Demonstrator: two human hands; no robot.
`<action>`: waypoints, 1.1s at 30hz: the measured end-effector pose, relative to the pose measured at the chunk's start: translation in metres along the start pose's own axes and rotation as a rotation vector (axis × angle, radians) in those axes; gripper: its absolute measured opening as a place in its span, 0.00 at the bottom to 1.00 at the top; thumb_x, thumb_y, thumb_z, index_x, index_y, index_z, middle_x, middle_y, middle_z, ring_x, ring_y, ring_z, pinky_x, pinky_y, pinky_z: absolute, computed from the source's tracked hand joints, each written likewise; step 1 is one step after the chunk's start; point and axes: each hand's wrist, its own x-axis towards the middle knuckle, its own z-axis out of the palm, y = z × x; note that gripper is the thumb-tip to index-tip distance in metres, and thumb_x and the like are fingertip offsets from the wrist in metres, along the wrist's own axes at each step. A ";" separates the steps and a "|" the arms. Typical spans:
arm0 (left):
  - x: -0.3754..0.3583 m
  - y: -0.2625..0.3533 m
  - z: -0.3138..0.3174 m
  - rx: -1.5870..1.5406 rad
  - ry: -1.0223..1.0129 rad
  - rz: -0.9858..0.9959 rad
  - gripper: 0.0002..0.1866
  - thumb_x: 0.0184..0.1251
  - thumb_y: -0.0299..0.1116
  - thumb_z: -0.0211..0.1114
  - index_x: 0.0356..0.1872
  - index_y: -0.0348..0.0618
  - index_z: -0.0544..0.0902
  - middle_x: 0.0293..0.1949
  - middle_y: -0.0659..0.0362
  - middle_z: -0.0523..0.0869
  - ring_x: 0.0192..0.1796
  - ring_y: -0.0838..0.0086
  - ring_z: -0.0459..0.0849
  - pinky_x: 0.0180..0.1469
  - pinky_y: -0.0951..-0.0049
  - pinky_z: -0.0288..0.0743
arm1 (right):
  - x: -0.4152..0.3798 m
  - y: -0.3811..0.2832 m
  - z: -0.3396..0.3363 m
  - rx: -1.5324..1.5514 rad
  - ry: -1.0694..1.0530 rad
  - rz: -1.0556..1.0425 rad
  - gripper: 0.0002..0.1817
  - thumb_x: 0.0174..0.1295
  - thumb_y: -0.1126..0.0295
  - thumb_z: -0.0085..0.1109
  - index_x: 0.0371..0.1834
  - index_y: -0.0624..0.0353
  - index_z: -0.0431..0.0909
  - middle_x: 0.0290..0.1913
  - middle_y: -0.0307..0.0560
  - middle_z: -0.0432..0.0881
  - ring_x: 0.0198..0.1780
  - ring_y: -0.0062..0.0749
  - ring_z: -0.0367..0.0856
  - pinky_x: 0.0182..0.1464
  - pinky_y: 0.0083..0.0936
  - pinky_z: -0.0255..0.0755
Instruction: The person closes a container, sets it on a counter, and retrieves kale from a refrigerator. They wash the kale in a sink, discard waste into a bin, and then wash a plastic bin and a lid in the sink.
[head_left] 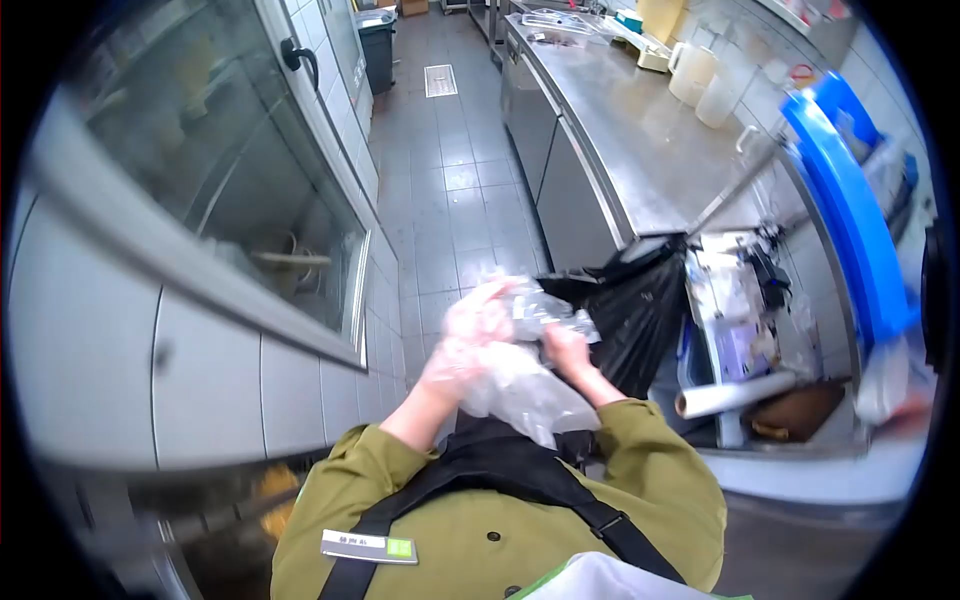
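Note:
In front of my chest, my left hand [472,332] wears a loose see-through plastic glove. Its fingers curl against crumpled clear plastic [538,306], though the wrinkled glove partly hides them. My right hand [568,352] looks bare and is closed on the right side of that same plastic. Below and between both hands hangs a milky, translucent plastic bag [528,388]; how it joins the clear plastic cannot be made out. Just beyond my right hand is a black bin bag [632,318], draped from the counter's end.
A steel counter [640,130] runs ahead on the right, with pitchers [692,75] at the wall. Nearer lie a white roll [735,393] and a blue plastic piece [850,210]. A framed glass window [230,150] stands left. Down the tiled aisle [465,215] is a grey bin [377,50].

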 end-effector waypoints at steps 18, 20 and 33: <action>0.658 0.560 -0.081 -0.308 0.120 0.759 0.12 0.63 0.30 0.52 0.46 0.42 0.74 0.12 0.71 0.58 0.12 0.87 0.58 0.15 0.85 0.59 | 0.807 0.226 0.392 0.138 -0.138 -0.354 0.10 0.41 0.74 0.52 0.29 0.59 0.75 0.23 0.50 0.77 0.25 0.45 0.77 0.24 0.36 0.70; 0.732 0.624 -0.087 -0.331 -0.018 0.733 0.09 0.64 0.32 0.52 0.42 0.44 0.76 0.11 0.72 0.56 0.11 0.87 0.56 0.14 0.85 0.55 | 0.871 0.276 0.419 0.103 -0.110 -0.246 0.10 0.45 0.74 0.50 0.34 0.58 0.73 0.24 0.47 0.77 0.24 0.41 0.77 0.25 0.35 0.71; 1.293 0.943 -0.044 -0.562 -0.285 0.485 0.23 0.68 0.32 0.46 0.09 0.53 0.55 0.08 0.71 0.50 0.10 0.85 0.46 0.12 0.82 0.42 | 1.331 0.623 0.563 -0.165 -0.107 0.041 0.08 0.47 0.74 0.51 0.32 0.59 0.71 0.24 0.48 0.75 0.25 0.43 0.77 0.26 0.35 0.71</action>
